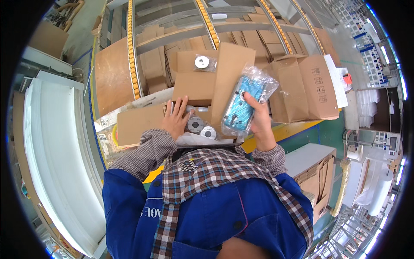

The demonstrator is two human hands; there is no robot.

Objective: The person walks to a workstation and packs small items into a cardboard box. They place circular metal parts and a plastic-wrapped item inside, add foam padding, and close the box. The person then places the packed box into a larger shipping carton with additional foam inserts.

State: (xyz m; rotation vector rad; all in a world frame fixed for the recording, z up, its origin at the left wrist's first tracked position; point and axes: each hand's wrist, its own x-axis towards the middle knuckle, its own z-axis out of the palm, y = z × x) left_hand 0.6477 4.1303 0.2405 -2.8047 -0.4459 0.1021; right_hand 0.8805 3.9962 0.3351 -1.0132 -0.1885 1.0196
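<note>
My right hand (261,121) grips a clear plastic bag holding a turquoise, block-shaped part (244,102), with the thumb across its top. It is held over the right side of an open cardboard box (194,85). My left hand (176,118) rests with fingers apart at the box's left edge, the thumb close to the bagged contents. Inside the box, a grey-faced round part (195,124) and a white-rimmed round part (208,133) lie in plastic near my body. Another white round part (202,62) in a clear bag sits on the far flap.
A second open carton (291,90) stands to the right, and a flat cardboard piece (142,124) lies left. Beyond are yellow roller tracks (207,22) over stacked flattened cardboard (155,64). A long white panel (58,155) is at far left, a grey-topped cabinet (307,157) at right.
</note>
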